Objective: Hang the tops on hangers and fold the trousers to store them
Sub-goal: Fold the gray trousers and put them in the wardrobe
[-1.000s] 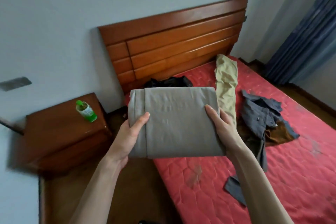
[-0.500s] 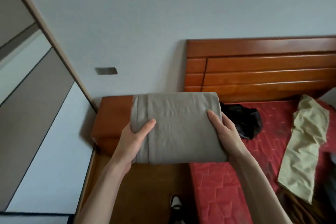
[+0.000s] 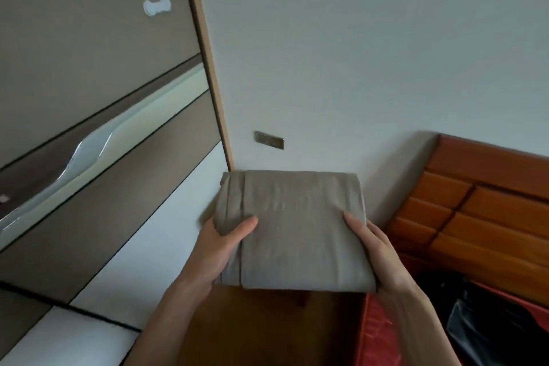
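Two hands, left [image 3: 221,242] and right [image 3: 375,249], each gripping one side of one folded grey trousers [image 3: 297,229].

wardrobe doors [image 3: 89,98] left | pale wall [image 3: 356,53] | wooden headboard [image 3: 481,211] right

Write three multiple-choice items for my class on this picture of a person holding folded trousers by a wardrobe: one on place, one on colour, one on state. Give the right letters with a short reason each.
1. Where is the wardrobe relative to the folded trousers?
A. to the left
B. to the right
C. beneath them

2. What colour are the folded trousers?
A. bright red
B. grey-beige
C. dark blue

3. How are the trousers held?
A. hanging from one hand
B. lying on the bed
C. gripped at both sides by two hands

Key: 1 A, its panelled doors fill the left of the view; 2 B, the cloth is a dull grey-beige; 3 C, the left hand and right hand each grip a side, thumbs on top.
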Demonstrator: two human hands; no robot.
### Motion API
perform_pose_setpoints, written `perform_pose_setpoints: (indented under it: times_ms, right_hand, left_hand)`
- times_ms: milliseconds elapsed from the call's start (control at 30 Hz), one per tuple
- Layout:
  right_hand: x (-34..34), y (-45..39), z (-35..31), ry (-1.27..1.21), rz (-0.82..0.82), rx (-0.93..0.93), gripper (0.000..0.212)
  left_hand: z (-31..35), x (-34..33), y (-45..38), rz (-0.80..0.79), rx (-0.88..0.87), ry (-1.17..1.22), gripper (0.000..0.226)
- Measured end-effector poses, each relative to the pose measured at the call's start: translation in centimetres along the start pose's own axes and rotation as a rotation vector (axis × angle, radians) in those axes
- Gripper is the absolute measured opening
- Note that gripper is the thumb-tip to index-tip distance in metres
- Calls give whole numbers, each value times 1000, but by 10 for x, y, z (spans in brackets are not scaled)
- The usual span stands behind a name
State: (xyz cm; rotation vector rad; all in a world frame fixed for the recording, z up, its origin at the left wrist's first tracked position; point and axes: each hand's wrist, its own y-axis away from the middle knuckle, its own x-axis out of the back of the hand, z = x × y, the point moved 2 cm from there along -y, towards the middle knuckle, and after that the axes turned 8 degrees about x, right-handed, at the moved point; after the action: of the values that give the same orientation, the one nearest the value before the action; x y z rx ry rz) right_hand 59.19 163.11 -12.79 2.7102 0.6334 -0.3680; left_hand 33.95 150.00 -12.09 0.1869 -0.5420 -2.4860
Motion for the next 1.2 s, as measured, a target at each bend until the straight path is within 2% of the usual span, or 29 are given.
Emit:
perform_pose_setpoints:
  times_ms: [100, 233, 300, 400, 467, 600, 733, 867, 1000, 1200]
  right_hand:
    - [-10, -34, -2, -95, -152, -124, 59]
    - [-30, -71, 1, -182, -249, -225, 59]
    - [-42, -89, 0, -125, -314, -235, 63]
    - [-60, -117, -2, 43, -388, -227, 87]
    - [-70, -139, -2, 117, -413, -210, 88]
    - [-90, -184, 5, 130, -418, -214, 82]
    - [-113, -219, 11, 40, -402, -292, 67]
    - [-135, -245, 6, 71, -425, -305, 80]
    - [-159, -284, -7, 115, -402, -239, 85]
    - [-174, -322, -7, 81, -297, -140, 92]
  left_hand:
    - [9, 5, -13, 121, -6, 6, 62]
    - [16, 18, -30, 242, 11, 19, 59]
    - [21, 25, -36, 279, -1, 51, 52]
    - [28, 34, -47, 304, -17, 91, 40]
    - [31, 43, -59, 313, -17, 118, 35]
    - [41, 60, -86, 332, -29, 158, 31]
    - [60, 81, -116, 329, -64, 194, 37]
    - [75, 99, -148, 302, -76, 158, 44]
    - [92, 118, -192, 243, -81, 163, 61]
    - [122, 129, -248, 118, -58, 130, 56]
